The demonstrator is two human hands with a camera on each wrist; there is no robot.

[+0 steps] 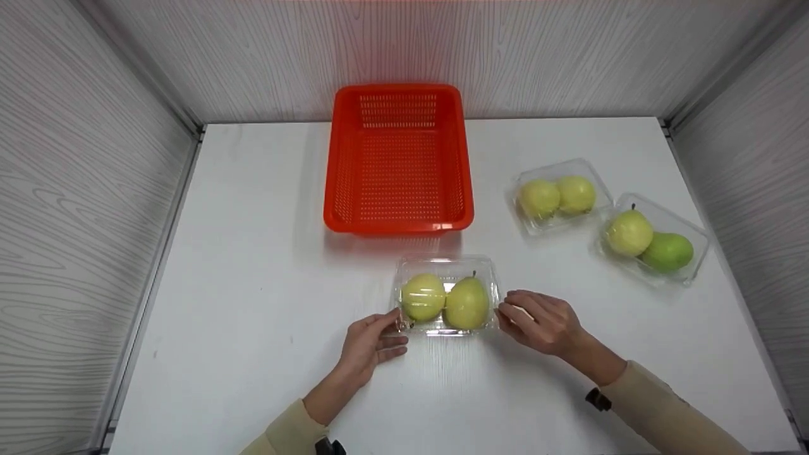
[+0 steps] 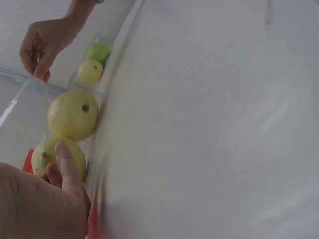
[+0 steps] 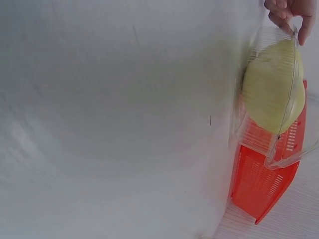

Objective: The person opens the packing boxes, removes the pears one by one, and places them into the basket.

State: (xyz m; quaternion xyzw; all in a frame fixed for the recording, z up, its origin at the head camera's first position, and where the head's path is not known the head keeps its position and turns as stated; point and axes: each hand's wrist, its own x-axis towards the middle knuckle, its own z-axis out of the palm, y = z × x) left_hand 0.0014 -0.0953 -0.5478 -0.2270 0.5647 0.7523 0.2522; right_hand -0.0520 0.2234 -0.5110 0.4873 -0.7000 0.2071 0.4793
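A clear plastic clamshell box (image 1: pixel 445 265) sits in front of the red basket with two yellow-green pears inside, a rounder one (image 1: pixel 422 297) on the left and a stemmed one (image 1: pixel 468 303) on the right. My left hand (image 1: pixel 366 347) pinches its near left corner, thumb at the rim and the other fingers spread below. At the right side, my right hand (image 1: pixel 540 322) has bent fingers at the box's edge; in the left wrist view this right hand (image 2: pixel 42 50) pinches the thin clear lid edge. The right wrist view shows the lid (image 3: pixel 296 158) tilted up from the base.
An upright red perforated basket (image 1: pixel 398 227) stands behind the box. To the right lie two more clear boxes: one (image 1: pixel 531 172) with two yellow pears, the other (image 1: pixel 692 234) with a yellow pear and a green one (image 1: pixel 667 251). Grained panels (image 1: pixel 404 50) border the white table (image 1: pixel 240 284).
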